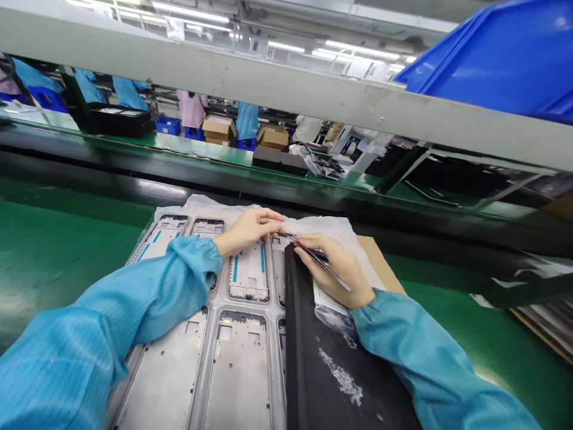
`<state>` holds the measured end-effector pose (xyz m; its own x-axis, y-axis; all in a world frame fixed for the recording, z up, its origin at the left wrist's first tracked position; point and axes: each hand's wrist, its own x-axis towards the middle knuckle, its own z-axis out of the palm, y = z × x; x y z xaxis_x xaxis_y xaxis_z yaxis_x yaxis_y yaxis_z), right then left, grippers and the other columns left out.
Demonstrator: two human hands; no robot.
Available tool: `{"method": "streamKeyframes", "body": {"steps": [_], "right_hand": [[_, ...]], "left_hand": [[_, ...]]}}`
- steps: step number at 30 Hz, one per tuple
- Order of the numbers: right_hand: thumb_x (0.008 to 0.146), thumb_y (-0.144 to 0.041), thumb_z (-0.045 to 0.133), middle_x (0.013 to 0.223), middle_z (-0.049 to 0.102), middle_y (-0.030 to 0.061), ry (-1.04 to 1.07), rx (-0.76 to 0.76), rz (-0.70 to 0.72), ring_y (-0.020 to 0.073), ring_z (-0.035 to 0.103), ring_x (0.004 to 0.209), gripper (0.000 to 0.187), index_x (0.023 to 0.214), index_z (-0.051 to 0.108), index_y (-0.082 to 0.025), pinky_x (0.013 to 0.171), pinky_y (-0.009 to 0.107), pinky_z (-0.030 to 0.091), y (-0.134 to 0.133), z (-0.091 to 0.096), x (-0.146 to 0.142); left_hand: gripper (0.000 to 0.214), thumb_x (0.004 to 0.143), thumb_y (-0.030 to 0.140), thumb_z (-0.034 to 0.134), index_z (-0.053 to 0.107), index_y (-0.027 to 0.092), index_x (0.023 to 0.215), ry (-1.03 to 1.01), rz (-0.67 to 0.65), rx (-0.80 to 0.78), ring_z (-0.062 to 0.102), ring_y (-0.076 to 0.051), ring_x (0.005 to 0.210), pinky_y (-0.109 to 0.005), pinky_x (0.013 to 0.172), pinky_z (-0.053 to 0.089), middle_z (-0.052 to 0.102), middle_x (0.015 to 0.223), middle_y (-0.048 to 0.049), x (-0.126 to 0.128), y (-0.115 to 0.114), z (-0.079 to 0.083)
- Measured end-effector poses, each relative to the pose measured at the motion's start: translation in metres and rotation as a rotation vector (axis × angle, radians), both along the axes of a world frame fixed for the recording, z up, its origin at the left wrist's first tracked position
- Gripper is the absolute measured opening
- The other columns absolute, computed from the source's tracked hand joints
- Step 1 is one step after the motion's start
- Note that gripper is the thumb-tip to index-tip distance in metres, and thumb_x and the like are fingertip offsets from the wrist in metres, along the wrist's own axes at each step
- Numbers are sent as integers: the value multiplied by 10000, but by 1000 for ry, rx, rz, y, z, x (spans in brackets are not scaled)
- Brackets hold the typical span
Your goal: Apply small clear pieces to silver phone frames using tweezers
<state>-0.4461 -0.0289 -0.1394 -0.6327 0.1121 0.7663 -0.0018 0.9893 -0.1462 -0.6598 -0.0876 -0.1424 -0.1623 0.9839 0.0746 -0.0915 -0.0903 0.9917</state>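
Observation:
My right hand (pixel 335 266) is shut on a thin, dark, glossy panel (pixel 319 258), which it holds at a slant. My left hand (pixel 248 230) reaches across, with its fingertips pinched together at the panel's upper end. I cannot tell whether they grip it. Both hands are above a metal tray of phone mid-frames (pixel 237 370) with blue strips. A white plastic sheet (pixel 316 230) covers the tray's far part. Under my right forearm lies a black foam pad (pixel 331 382), with a clear plastic bag (pixel 335 319) at its far end.
A green conveyor bench (pixel 58 257) surrounds the work area, with a cardboard sheet (pixel 380 263) at the tray's right. A grey shelf beam (pixel 224 65) crosses overhead, holding a blue bin (pixel 487 60). Beyond it, co-workers (pixel 129 92) in smocks stand among cardboard boxes (pixel 218 129).

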Motion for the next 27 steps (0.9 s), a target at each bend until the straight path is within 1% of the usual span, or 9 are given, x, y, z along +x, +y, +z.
{"method": "streamKeyframes", "body": {"steps": [5, 11, 15, 19, 23, 27], "right_hand": [[999, -128, 669, 1066, 786, 49, 17, -32, 5, 216, 783, 965, 122, 1052, 666, -238, 842, 305, 672, -1, -3, 0], [1009, -138, 660, 1043, 792, 43, 51, -44, 22, 199, 786, 960, 93, 1028, 668, -229, 856, 276, 670, -1, -3, -1], [1005, -158, 668, 1036, 795, 45, 63, -63, 5, 218, 790, 950, 78, 1007, 684, -235, 842, 307, 680, -2, -3, -1], [999, -174, 679, 1032, 798, 44, 62, -90, -8, 229, 793, 935, 69, 998, 696, -242, 815, 324, 689, -2, -4, -1], [1015, -212, 663, 1031, 800, 49, 55, -106, -22, 236, 794, 934, 63, 978, 705, -242, 834, 344, 693, -1, -4, 0], [1039, -271, 648, 1020, 801, 50, 67, -104, -26, 234, 794, 926, 104, 954, 698, -239, 827, 340, 695, -1, -3, -1]], "left_hand": [[146, 894, 92, 693, 744, 101, 1030, -13, -23, -18, 638, -102, 667, -204, 543, 425, 786, 853, -80, 2, 1, 0], [162, 884, 130, 725, 746, 99, 1041, -8, -37, -1, 643, -106, 680, -212, 563, 433, 792, 888, -95, 2, 1, -2], [189, 881, 162, 741, 748, 100, 1059, 1, -41, 11, 646, -109, 686, -212, 566, 428, 796, 911, -104, 1, 1, -4], [211, 903, 171, 719, 746, 100, 1100, 30, -49, 11, 623, -93, 639, -209, 556, 420, 799, 927, -110, 0, 0, -4], [222, 929, 190, 695, 736, 103, 1129, 105, -46, 22, 646, -101, 658, -204, 558, 432, 799, 949, -118, 1, 0, -4], [219, 966, 191, 634, 711, 97, 1149, 278, -12, 36, 710, -148, 761, -226, 610, 494, 795, 978, -133, 4, 0, -2]]}}
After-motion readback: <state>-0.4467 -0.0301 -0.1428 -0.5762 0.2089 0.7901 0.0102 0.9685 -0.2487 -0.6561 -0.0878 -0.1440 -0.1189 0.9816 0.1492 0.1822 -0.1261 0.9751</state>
